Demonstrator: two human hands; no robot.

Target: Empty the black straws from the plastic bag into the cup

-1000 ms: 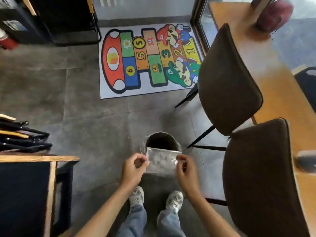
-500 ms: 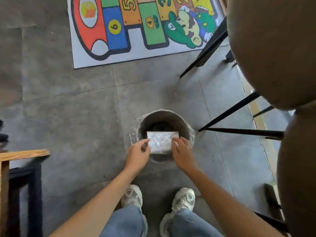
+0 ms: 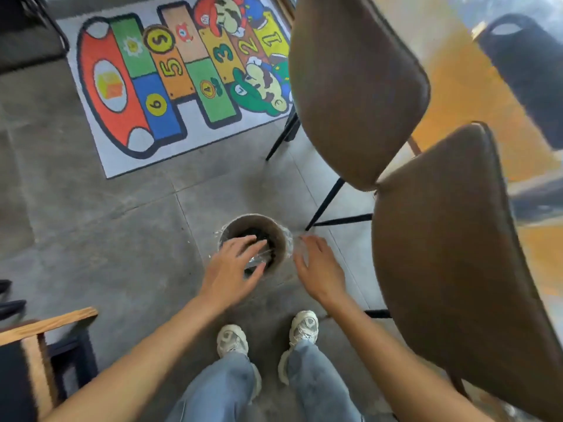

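Observation:
A round grey container [image 3: 243, 221] with a clear plastic liner stands on the floor in front of my feet. A crumpled clear plastic bag [image 3: 259, 257] lies inside it, over dark contents that I cannot make out. No black straws can be told apart. My left hand [image 3: 233, 268] hovers over the near left side of the container, fingers spread and holding nothing. My right hand [image 3: 316, 268] is just outside the right rim with straight, relaxed fingers, also holding nothing.
Two brown padded chairs [image 3: 359, 86] [image 3: 457, 254] with black legs stand close on the right, against a wooden table [image 3: 457, 86]. A colourful hopscotch mat [image 3: 170, 80] lies ahead on the grey tiles. Wood-edged black furniture [image 3: 36, 339] is at lower left. My shoes [image 3: 233, 339] are just behind the container.
Both hands pinched the clear bag above the container and lowered it to the opening. Now they have let go, the bag lies inside, and the hands have moved apart.

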